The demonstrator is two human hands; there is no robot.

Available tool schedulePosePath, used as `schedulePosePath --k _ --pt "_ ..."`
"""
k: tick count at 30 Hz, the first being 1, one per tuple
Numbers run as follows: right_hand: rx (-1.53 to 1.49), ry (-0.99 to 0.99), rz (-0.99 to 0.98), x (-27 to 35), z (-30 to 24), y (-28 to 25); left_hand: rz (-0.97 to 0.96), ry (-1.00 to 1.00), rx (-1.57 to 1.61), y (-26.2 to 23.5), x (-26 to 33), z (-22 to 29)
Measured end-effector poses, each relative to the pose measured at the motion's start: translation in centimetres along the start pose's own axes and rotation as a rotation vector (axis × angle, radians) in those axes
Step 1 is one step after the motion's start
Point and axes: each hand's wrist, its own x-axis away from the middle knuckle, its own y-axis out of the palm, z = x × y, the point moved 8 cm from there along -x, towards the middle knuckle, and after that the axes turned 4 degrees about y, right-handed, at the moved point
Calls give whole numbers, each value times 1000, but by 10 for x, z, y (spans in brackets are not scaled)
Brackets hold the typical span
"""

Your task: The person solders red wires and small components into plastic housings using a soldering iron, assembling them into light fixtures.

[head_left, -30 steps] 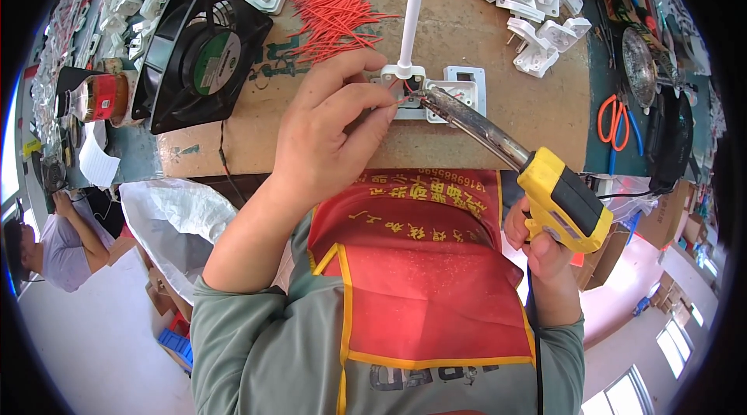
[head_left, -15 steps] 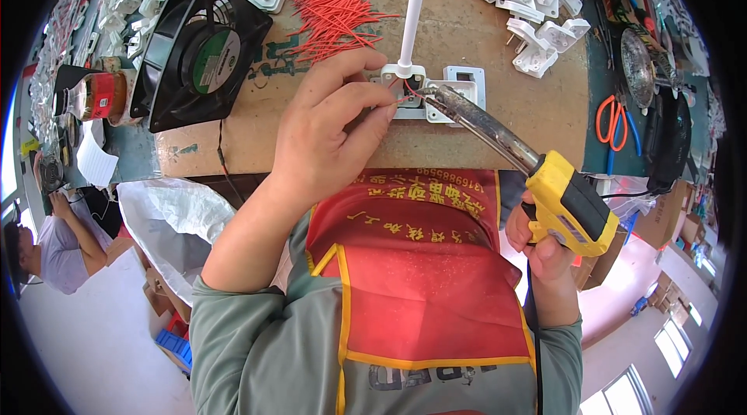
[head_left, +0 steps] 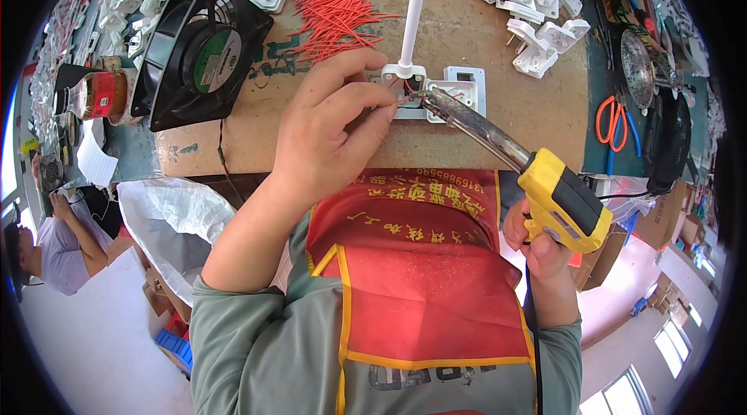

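My left hand is closed in a pinch, thumb and index finger on a thin red wire at the white plug housing. Most of the pinched end is hidden by the fingertips. In my right hand is a yellow and black soldering gun, held by its grip. Its long, darkened metal barrel slants up and left, the tip beside the wire at the housing. A white tube stands over the housing. Just right sits another open white plug part.
A heap of red wires lies beyond my left hand. A black fan and a jar stand at left. White plug shells are piled at far right, near orange-handled scissors. Another person sits at left.
The soldering gun and my right hand have shifted slightly left, bringing the tip closer to the pinched wire. My left hand stays in place.
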Motion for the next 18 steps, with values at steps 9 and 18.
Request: schedulePosePath --k 9,18 --pt "-10 -95 20 3 0 -6 6 0 8 0 0 0" --pt "31 -125 25 2 -8 -5 -2 5 5 0 0 0"
